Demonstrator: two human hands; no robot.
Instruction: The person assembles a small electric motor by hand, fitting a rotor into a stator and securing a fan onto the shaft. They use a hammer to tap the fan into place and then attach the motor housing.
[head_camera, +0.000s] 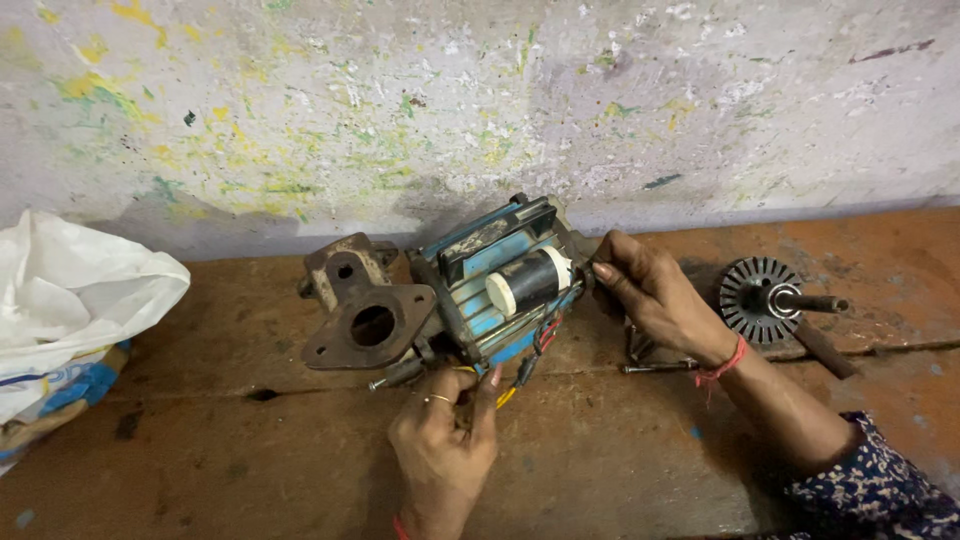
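Paint-spattered grey wall (480, 90) behind a worn brown workbench (200, 440). White plastic bag (70, 290) at left, cut off by the frame edge; a blue-and-white package (85, 385) pokes out under it, print unreadable. Mid-bench: blue pump motor (490, 280) lying on its side, rusty flanged casing (365, 305) at its left end, black cylinder with white cap (525, 282) on top. Right hand (650, 295) curled at the motor's right end, pinching something too small to make out. Left hand (445, 435) below the motor, fingers pressed together pinching near the red and yellow wires (530, 355); what it grips is hidden. Finned rotor on a shaft (765, 298) well right. Loose bolts (650, 365) partly behind the right wrist.
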